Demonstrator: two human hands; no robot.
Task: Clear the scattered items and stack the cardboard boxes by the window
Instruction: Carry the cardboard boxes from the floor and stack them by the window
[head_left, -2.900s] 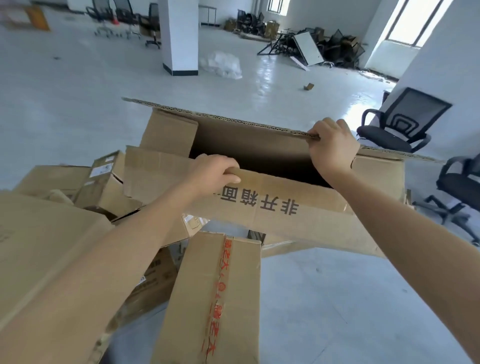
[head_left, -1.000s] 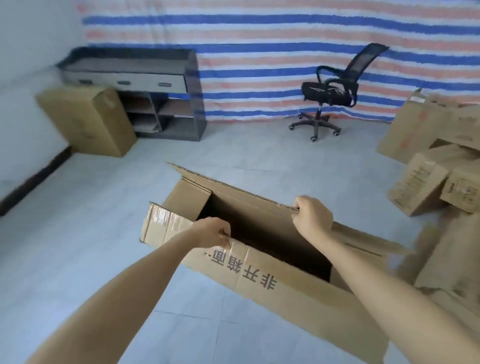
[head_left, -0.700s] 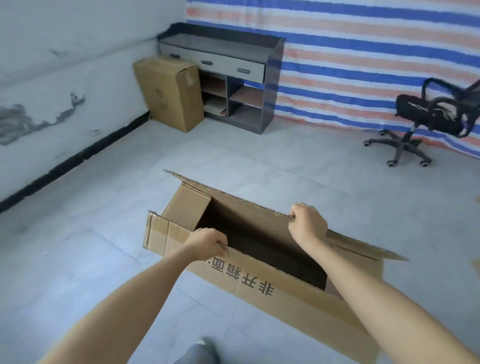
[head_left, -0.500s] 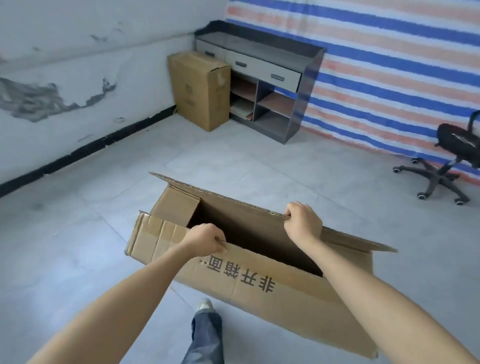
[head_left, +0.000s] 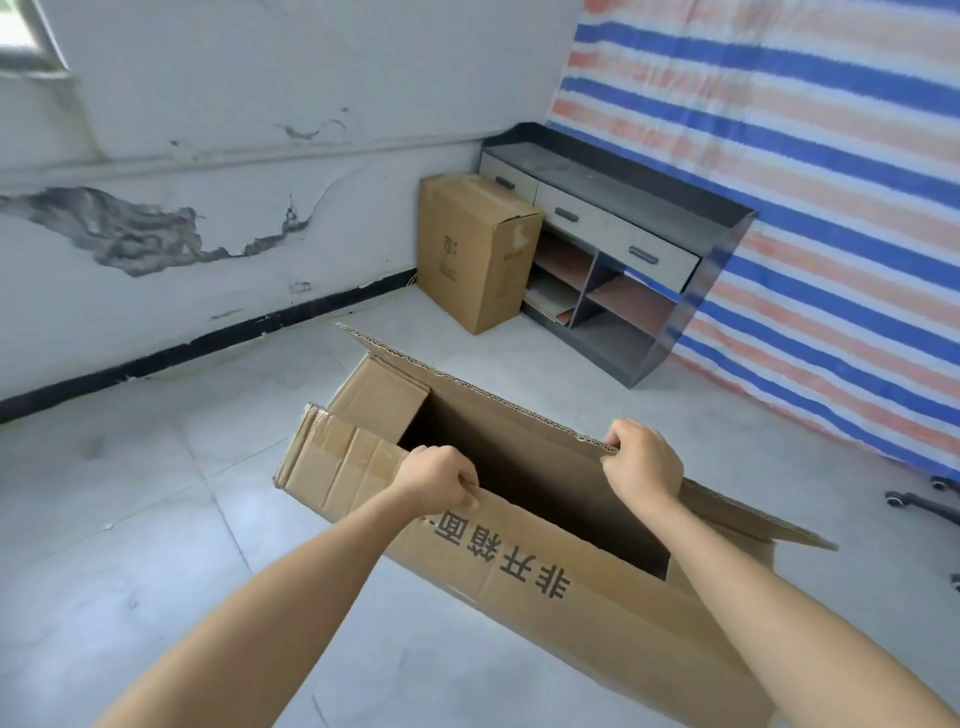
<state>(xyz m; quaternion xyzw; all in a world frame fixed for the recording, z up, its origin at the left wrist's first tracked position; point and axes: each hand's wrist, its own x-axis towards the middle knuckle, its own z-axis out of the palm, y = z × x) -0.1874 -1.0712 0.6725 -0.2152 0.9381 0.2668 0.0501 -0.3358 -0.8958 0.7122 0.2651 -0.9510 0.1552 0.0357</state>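
Long open brown cardboard box (head_left: 571, 587), held over grey tiled floor (head_left: 130, 519); left grip (head_left: 439, 486) curled on near flap, right grip (head_left: 644, 462) pinching far flap; view swung from box pile to wall corner, window edge (head_left: 26, 47) upper left; carry judged nearing drop-off.

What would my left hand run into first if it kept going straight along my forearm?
Most likely the far flap of the open box, across its dark opening. The left hand grips the near flap. Depth is hard to judge from this view.
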